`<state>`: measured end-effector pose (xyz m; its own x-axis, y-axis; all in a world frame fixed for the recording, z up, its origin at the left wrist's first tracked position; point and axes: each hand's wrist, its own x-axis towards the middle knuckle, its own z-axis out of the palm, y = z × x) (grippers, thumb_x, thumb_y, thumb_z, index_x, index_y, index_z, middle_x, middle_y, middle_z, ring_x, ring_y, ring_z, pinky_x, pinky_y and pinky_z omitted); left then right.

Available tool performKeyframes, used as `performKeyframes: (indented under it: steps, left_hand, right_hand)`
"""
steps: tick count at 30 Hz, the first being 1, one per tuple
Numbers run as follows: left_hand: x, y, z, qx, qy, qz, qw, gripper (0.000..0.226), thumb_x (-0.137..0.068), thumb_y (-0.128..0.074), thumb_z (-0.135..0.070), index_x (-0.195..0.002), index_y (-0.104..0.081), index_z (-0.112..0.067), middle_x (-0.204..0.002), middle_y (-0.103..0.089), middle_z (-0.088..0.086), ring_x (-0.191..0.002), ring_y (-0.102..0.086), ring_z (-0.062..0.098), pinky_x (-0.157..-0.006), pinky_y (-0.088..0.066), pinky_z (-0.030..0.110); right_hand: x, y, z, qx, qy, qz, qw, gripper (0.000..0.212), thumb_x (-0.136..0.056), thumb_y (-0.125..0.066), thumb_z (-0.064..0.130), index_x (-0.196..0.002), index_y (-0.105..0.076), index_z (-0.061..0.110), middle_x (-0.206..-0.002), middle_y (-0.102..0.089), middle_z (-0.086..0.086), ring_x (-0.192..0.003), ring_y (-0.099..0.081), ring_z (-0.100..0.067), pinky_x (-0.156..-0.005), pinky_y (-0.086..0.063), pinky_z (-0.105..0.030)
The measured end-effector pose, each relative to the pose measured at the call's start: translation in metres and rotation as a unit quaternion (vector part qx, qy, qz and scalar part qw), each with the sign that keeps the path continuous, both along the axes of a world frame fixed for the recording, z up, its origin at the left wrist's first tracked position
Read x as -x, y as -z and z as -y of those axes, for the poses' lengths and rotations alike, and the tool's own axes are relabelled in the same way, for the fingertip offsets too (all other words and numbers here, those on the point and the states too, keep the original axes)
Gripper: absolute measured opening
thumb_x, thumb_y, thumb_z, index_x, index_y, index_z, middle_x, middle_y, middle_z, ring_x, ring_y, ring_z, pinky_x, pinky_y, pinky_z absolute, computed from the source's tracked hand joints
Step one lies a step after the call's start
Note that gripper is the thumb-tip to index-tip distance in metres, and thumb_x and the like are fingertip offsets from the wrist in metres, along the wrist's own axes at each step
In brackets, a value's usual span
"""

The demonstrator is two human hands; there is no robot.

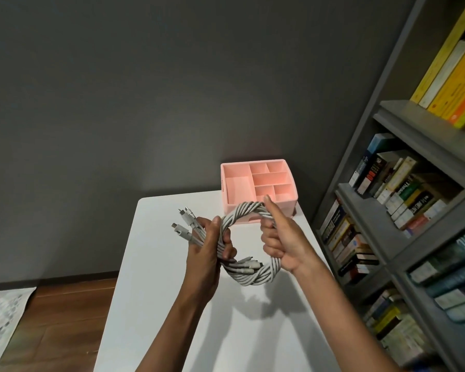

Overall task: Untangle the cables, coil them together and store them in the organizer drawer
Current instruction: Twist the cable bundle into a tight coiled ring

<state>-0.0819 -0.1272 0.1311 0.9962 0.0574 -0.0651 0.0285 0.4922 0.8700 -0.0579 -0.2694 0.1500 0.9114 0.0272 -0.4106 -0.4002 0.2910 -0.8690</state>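
Several grey-white braided cables [242,210] are wound together into one loop held above the white table [156,264]. My left hand [207,253] grips the loop's left side, with several plug ends [184,224] sticking out up and to the left past its fingers. My right hand [282,242] grips the loop's right side, thumb pressed along the top of the coil. More plug ends lie along the loop's bottom. Behind the coil, at the table's far right, stands the pink organizer [261,183] with open compartments on top; its drawer front is partly hidden by the cables.
A grey bookshelf [403,210] full of books stands close along the table's right side. A grey wall is behind. Wooden floor [65,318] and a patterned mat [0,323] lie to the left below the table.
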Motion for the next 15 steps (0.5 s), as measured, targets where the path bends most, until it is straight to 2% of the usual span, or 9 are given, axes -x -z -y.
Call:
performKeyframes:
  steps: [2,4,7,11,15]
  left_hand:
    - [0.001,0.002,-0.003,-0.015,0.013,0.004,1.000,0.028,-0.098,-0.046,-0.018,-0.072,-0.037,-0.017,-0.061,-0.047,0.004,-0.039,-0.032,0.012,-0.051,-0.036,0.025]
    - [0.002,0.004,-0.005,-0.015,0.032,0.005,0.999,0.028,-0.097,-0.047,-0.019,-0.071,-0.036,-0.018,-0.061,-0.046,0.004,-0.040,-0.031,0.012,-0.052,-0.034,0.025]
    - [0.006,0.009,-0.008,0.011,0.059,-0.015,0.998,0.026,-0.092,-0.051,-0.022,-0.073,-0.035,-0.018,-0.062,-0.045,0.004,-0.042,-0.030,0.011,-0.051,-0.034,0.024]
    - [0.007,0.017,-0.008,0.022,0.059,-0.039,0.997,0.026,-0.089,-0.054,-0.023,-0.074,-0.035,-0.017,-0.062,-0.044,0.004,-0.042,-0.030,0.010,-0.052,-0.032,0.024]
    - [0.000,0.015,-0.001,0.005,0.010,-0.050,0.999,0.029,-0.098,-0.048,-0.018,-0.073,-0.034,-0.018,-0.060,-0.042,0.002,-0.040,-0.031,0.010,-0.052,-0.029,0.026]
  right_hand:
    - [-0.005,-0.007,0.009,-0.062,-0.040,-0.014,0.997,0.049,-0.074,-0.059,0.060,-0.056,-0.032,0.024,-0.043,-0.018,0.011,-0.030,-0.013,-0.001,-0.030,-0.009,-0.014]
    - [-0.009,-0.013,0.014,-0.081,-0.071,-0.034,0.994,0.049,-0.071,-0.061,0.058,-0.055,-0.031,0.023,-0.041,-0.018,0.011,-0.028,-0.013,0.000,-0.028,-0.010,-0.014]
    - [-0.016,-0.013,0.017,-0.022,-0.072,-0.060,0.995,0.048,-0.078,-0.068,0.048,-0.053,-0.034,0.023,-0.041,-0.020,0.010,-0.029,-0.013,-0.002,-0.030,-0.009,-0.014]
    - [-0.023,0.000,0.013,0.034,-0.036,-0.066,0.997,0.046,-0.084,-0.068,0.036,-0.056,-0.035,0.020,-0.041,-0.022,0.009,-0.030,-0.013,-0.004,-0.030,-0.010,-0.015]
    - [-0.025,0.003,0.010,0.103,-0.020,-0.007,0.994,0.042,-0.088,-0.063,0.038,-0.060,-0.039,0.018,-0.041,-0.024,0.009,-0.032,-0.016,-0.006,-0.035,-0.016,-0.017]
